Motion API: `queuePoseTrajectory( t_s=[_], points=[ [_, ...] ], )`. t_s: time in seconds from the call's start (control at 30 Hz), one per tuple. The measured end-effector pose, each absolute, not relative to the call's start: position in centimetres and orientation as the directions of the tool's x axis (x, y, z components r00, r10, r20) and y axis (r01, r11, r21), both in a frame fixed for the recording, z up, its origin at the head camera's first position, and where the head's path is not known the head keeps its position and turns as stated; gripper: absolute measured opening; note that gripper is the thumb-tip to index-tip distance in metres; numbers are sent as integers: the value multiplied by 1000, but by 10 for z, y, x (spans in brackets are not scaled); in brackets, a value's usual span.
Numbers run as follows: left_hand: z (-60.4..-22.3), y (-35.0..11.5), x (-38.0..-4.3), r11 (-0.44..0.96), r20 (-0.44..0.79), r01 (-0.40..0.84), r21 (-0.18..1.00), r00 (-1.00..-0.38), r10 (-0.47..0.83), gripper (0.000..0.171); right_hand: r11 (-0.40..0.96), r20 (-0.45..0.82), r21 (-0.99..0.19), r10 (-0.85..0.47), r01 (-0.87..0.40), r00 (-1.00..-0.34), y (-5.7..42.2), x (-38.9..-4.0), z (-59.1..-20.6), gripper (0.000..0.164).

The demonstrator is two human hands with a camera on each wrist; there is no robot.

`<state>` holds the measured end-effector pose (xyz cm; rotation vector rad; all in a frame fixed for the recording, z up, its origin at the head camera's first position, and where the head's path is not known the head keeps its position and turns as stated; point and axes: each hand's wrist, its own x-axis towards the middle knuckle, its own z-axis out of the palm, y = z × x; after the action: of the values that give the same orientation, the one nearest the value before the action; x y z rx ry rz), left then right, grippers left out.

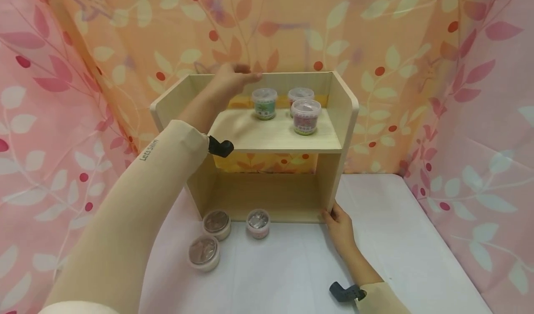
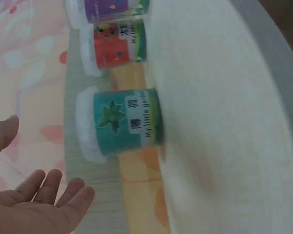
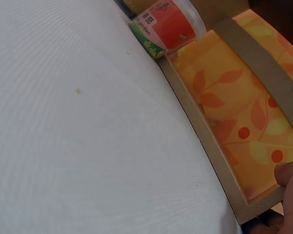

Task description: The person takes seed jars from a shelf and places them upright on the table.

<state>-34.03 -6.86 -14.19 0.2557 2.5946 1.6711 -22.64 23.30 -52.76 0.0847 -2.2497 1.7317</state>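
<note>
The left grip [image 1: 228,82], a bare hand, has its fingers and thumb apart and holds nothing. Just right of it and lower, a small green plastic tub [image 2: 119,124] stands on the top board of a pale wooden shelf [image 1: 258,140]. Its flat bottom should keep it steady. Farther right of that grip stand a red plastic tub [image 2: 119,44] and a purple plastic tub [image 2: 112,9], round with cloudy lids. The right grip [image 1: 340,225] pinches the shelf's side down low, maybe so it won't slide. Left of this grip, three round tubs with shiny, crinkly tops [image 1: 258,223] stand on the white cloth-covered surface [image 1: 283,272].
</note>
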Motion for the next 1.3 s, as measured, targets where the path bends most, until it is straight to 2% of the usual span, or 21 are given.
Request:
queuePoseTrajectory(
  t_s=[0.17,0.47,0.8,1.3],
  points=[
    [-157,-71,-351,388,37,104,916,-984,177,73,270,266,-935,117,-228,-957,230,-224,-521,55],
    [-172,-68,-359,419,-12,77,905,-979,206,77,270,286,-931,114,-247,-952,230,-229,-533,56],
    [-175,-62,-359,457,-15,68,887,-984,177,84,266,270,-936,129,-229,-954,229,-231,-533,54],
    [-176,-61,-359,465,-12,75,882,-983,181,83,253,248,-945,147,-206,-957,228,-230,-531,52]
  ],
)
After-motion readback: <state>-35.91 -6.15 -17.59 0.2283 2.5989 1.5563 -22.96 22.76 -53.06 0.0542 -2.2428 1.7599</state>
